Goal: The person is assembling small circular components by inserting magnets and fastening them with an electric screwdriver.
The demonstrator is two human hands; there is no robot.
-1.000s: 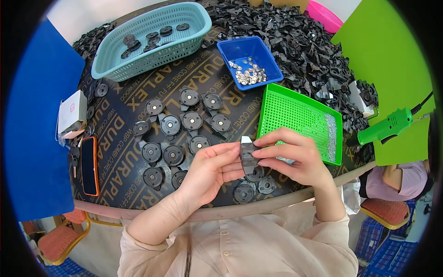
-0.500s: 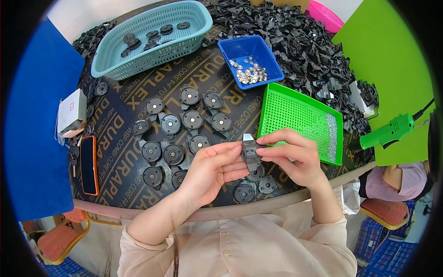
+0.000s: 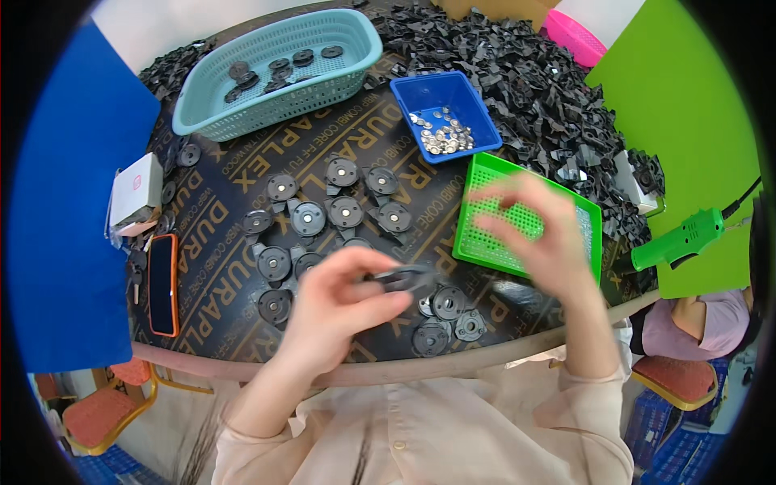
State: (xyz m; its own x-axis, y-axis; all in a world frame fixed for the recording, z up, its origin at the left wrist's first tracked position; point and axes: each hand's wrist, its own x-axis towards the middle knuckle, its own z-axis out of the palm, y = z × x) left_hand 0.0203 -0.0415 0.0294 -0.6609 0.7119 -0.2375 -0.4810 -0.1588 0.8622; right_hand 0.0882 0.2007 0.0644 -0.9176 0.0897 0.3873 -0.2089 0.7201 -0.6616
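Dark printed round tabletop (image 3: pixel 242 202) fills the frame centre, with blue panels at left and green at right.

Left hand (image 3: pixel 335 303), lower centre, pinches a black round plastic disc part (image 3: pixel 404 279) between thumb and fingertips, just above the table edge. Right hand (image 3: pixel 537 230) is blurred over the flat green perforated plastic tray (image 3: pixel 485 242), fingers spread, holding nothing that I can make out.

Step looks like assembly of one disc: part held, free hand apparently going for a fitting. Next move likely calls for a small silver metal piece from the blue square plastic bin (image 3: pixel 449 121), upper centre, then seating it in the disc hub.

Finished-looking black discs with silver centres (image 3: pixel 323 214) sit in rows mid-table; a few more lie in the teal plastic mesh basket (image 3: pixel 275 65), upper left. Loose black plastic parts heap (image 3: pixel 525 81) runs along the upper right.

Packages: small white cardboard box (image 3: pixel 136 192) with a red mark at the left edge, orange-cased phone (image 3: pixel 163 283) below it. Green power tool (image 3: pixel 679 238) at right. White lettering runs across the tabletop.
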